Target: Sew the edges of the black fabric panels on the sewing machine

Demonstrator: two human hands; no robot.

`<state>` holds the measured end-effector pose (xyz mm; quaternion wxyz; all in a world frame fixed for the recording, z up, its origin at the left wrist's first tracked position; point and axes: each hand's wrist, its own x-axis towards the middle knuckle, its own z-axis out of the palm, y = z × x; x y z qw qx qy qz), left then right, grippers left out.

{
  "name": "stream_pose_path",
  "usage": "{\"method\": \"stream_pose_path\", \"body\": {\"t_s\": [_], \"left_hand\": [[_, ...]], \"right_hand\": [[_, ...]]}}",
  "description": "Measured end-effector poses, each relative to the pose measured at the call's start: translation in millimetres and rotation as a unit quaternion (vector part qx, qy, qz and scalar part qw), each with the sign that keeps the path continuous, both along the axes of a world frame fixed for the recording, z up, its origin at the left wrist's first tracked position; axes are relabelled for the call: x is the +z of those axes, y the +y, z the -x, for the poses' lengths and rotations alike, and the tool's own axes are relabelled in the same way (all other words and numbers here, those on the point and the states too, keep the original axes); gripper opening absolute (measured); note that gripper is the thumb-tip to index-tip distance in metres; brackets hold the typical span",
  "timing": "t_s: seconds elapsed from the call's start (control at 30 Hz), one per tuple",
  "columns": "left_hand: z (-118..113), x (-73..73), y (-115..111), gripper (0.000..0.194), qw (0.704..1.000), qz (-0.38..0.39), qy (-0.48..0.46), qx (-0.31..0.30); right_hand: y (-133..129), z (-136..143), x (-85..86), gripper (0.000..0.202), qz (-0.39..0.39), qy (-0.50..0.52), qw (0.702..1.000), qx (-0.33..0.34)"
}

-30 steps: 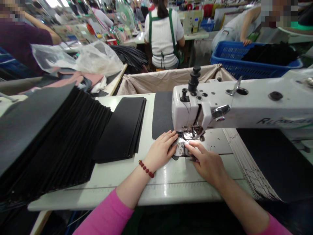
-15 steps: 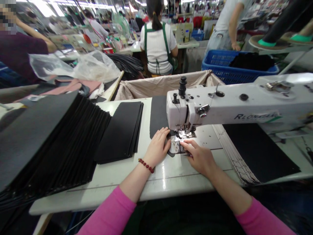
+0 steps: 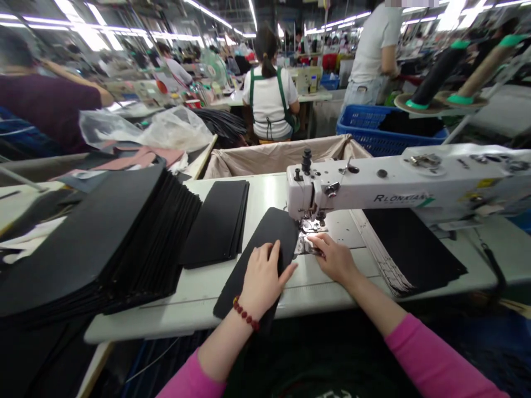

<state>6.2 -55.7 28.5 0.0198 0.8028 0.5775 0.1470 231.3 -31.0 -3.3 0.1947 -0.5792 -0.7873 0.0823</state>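
A dark panel with rounded corners [image 3: 241, 271] lies slanted on the sewing table, its far right edge close to the needle area of the white sewing machine [image 3: 357, 185]. My left hand [image 3: 265, 276] rests on top of this panel, palm down with the fingers spread. At the metal guide plate [image 3: 305, 245], below the machine head, is my right hand [image 3: 334, 257], its thumb and index finger close together at the plate's edge. Whether anything small is between those fingers is hidden.
A thin stack of black panels [image 3: 218, 221] and a larger stack [image 3: 91, 237] are on the left. Right of the needle lies another stack [image 3: 410, 249]. Behind the table are a cloth-lined bin [image 3: 274, 155], a blue basket [image 3: 360, 124] and several people.
The dark panel has swung from behind the machine head to a slant toward the table's front edge. My left hand has moved down and left with it. My right hand stays by the guide plate.
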Motion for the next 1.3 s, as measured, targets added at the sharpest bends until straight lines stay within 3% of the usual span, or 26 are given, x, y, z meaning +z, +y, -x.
{"method": "stream_pose_path", "body": {"t_s": [0.07, 0.17, 0.27, 0.43, 0.57, 0.63, 0.73, 0.83, 0.97, 1.07, 1.2, 1.3], "left_hand": [[13, -2.9, -31, 0.071, 0.999, 0.034, 0.026, -0.014], [39, -5.4, -70, 0.067, 0.993, 0.095, 0.044, -0.050], [60, -1.1, -92, 0.076, 0.983, 0.140, 0.030, -0.111], [63, 2.4, -91, 0.076, 0.979, 0.154, 0.009, -0.132], [47, 0.4, -77, 0.054, 0.985, 0.127, -0.011, -0.114], [32, 0.4, -72, 0.043, 0.988, 0.113, -0.043, -0.100], [2, -0.7, -66, 0.044, 0.981, 0.117, -0.096, -0.119], [-29, -7.0, -65, 0.049, 0.970, 0.131, -0.110, -0.173], [-54, -17.2, -65, 0.017, 0.966, 0.126, -0.140, -0.176], [-54, -17.1, -63, 0.011, 0.951, 0.153, -0.213, -0.165], [-47, -11.4, -58, 0.008, 0.914, 0.208, -0.314, -0.151], [-43, -10.5, -56, 0.010, 0.904, 0.218, -0.339, -0.140]], "right_hand": [[1, -2, 0.0, 0.047, -0.003, 0.010, 1.000, 0.002], [0, -5, 5.3, 0.048, 0.002, 0.028, 0.999, 0.017], [-10, -8, 15.0, 0.049, 0.020, 0.043, 0.998, 0.050], [-69, -20, 16.5, 0.063, 0.078, -0.013, 0.992, 0.097], [-135, -42, 1.1, 0.054, 0.098, 0.005, 0.986, 0.132], [-160, -53, -4.3, 0.036, 0.108, 0.059, 0.986, 0.109], [-180, -62, -5.0, 0.028, 0.135, 0.141, 0.980, 0.038], [-182, -62, -0.2, 0.030, 0.160, 0.184, 0.970, -0.011], [-173, -54, 6.9, 0.017, 0.194, 0.194, 0.959, -0.072], [-165, -48, 11.9, 0.020, 0.217, 0.156, 0.959, -0.090], [-153, -37, 17.7, 0.023, 0.207, 0.117, 0.970, -0.047], [-142, -28, 21.6, 0.024, 0.171, 0.062, 0.983, -0.022]]}}
